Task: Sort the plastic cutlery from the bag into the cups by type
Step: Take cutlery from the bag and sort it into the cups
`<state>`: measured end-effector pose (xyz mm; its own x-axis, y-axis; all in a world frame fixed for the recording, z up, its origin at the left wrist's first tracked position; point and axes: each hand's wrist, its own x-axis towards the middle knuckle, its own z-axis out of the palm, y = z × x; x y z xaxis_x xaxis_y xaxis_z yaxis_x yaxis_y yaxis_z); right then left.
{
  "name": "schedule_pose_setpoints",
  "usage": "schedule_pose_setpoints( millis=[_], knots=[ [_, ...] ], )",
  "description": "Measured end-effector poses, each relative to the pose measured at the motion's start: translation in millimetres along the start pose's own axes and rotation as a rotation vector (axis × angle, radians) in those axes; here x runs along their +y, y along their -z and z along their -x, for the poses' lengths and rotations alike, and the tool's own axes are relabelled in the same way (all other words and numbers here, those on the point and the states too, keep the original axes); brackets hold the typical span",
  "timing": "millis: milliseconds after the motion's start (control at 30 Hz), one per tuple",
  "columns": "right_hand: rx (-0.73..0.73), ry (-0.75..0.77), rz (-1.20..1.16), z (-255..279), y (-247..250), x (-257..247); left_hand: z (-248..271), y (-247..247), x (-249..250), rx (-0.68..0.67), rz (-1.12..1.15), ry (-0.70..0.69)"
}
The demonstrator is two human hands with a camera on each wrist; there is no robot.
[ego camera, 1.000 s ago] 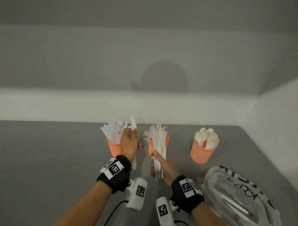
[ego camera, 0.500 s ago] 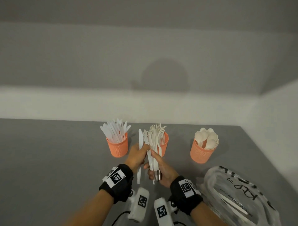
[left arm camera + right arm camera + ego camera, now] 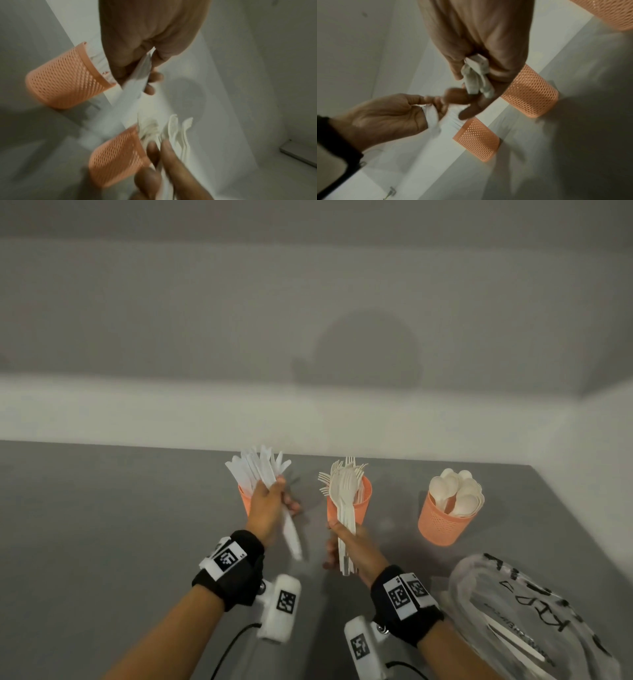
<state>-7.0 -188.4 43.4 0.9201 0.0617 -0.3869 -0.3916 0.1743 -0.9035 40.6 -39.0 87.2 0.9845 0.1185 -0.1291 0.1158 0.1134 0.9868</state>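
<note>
Change: since half a second ago we see the left hand [image 3: 266,501] carry its white knife [image 3: 291,534] away from the right hand's bundle, up against the knife cup [image 3: 245,501].
Left hand: fingers curled round the knife, handle end hanging down and blurred, just beside the knives [image 3: 255,469] standing in that cup.
Right hand: right hand [image 3: 349,546] grips a bunch of forks [image 3: 344,501] upright, in front of the fork cup [image 3: 363,503].
Spoon cup: spoon cup [image 3: 442,525] full of spoons [image 3: 457,491], well apart to the right.
Bag: clear plastic bag [image 3: 534,621] lies at the near right, some cutlery inside, close to the worktop's right edge.
Room: we see bare grey worktop [image 3: 102,525] left of the cups; all three cups sit near the back wall edge.
</note>
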Motion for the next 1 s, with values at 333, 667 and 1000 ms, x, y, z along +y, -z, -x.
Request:
schedule_pose_setpoints(
  millis=[333,667,1000],
  knots=[
    [-0.091,-0.029,-0.068,-7.1,-2.3,-16.0,-77.7,34.6,39.9,0.276,-0.120,-0.364],
    [-0.123,-0.114,-0.077,-15.9,-2.3,-15.9,-96.5,26.1,-14.8,0.126,-0.385,-0.378],
    [-0.198,-0.116,-0.122,-16.3,-5.8,-14.1,-98.7,37.1,-29.5,-0.081,-1.054,-0.549]
  ],
)
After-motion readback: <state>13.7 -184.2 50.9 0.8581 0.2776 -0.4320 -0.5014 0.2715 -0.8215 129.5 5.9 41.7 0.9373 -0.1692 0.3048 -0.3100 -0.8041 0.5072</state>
